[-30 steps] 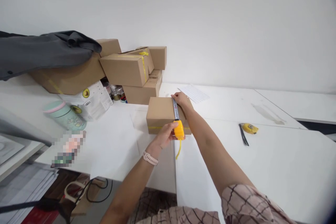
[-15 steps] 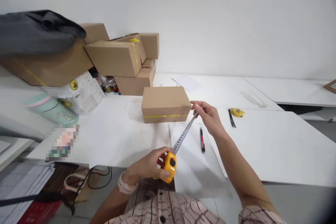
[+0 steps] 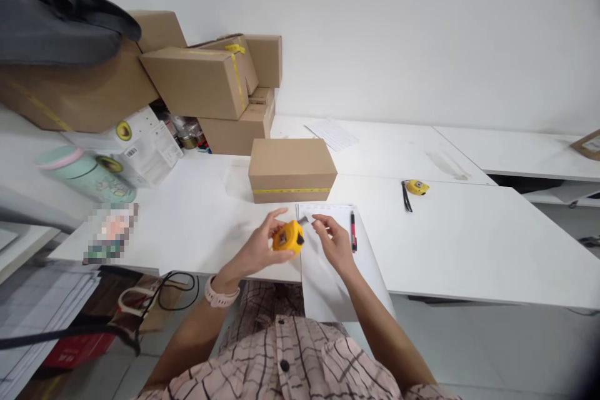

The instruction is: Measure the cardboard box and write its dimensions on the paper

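My left hand [image 3: 260,245] is closed round a yellow tape measure [image 3: 287,237], held above the near edge of the white table [image 3: 469,237]. My right hand [image 3: 334,240] is just to its right, thumb and forefinger pinched at the tape's tip, with almost no tape showing. Behind the hands a small cardboard box [image 3: 290,169] with a yellow band stands on the table. A sheet of paper [image 3: 328,262] lies under my right hand, and a red and black pen [image 3: 352,230] rests on it.
A second yellow tape measure [image 3: 415,187] with a black strap lies to the right. Several cardboard boxes [image 3: 206,84] are stacked at the back left, with a dark garment [image 3: 56,19] on top, a mint flask [image 3: 79,174] and white packages. Another paper [image 3: 332,134] lies near the wall.
The tape was stretched across the small box, then both hands drew back toward me. The tape has run back into its case, and my hands have come close together.
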